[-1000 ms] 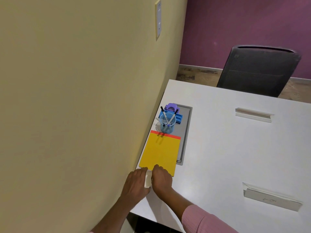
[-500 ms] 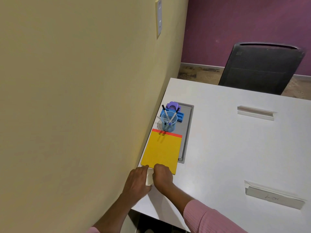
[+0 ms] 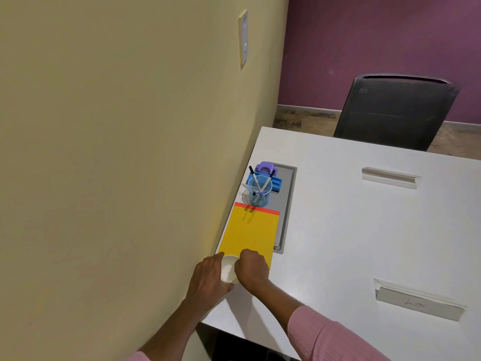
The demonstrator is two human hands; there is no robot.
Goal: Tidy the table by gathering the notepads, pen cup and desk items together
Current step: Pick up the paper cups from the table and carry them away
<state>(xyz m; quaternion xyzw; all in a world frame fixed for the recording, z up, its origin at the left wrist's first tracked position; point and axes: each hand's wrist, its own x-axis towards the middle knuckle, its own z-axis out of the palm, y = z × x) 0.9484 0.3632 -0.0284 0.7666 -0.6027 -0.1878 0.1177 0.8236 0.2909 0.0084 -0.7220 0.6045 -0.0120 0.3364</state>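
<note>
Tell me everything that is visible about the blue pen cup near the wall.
The pen cup is a see-through blue tumbler, plastic by its look, standing upright by the yellow wall. It holds two pens with dark caps, crossed and leaning on its rim. It stands just beyond the red edge of the yellow notepad, in front of a blue desk item. Neither hand touches it.

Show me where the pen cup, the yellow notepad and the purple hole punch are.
pen cup (image 3: 259, 194), head view, on its clear blue side wall.
yellow notepad (image 3: 251, 231), head view, middle of the yellow cover.
purple hole punch (image 3: 265, 167), head view, on its purple top.
</note>
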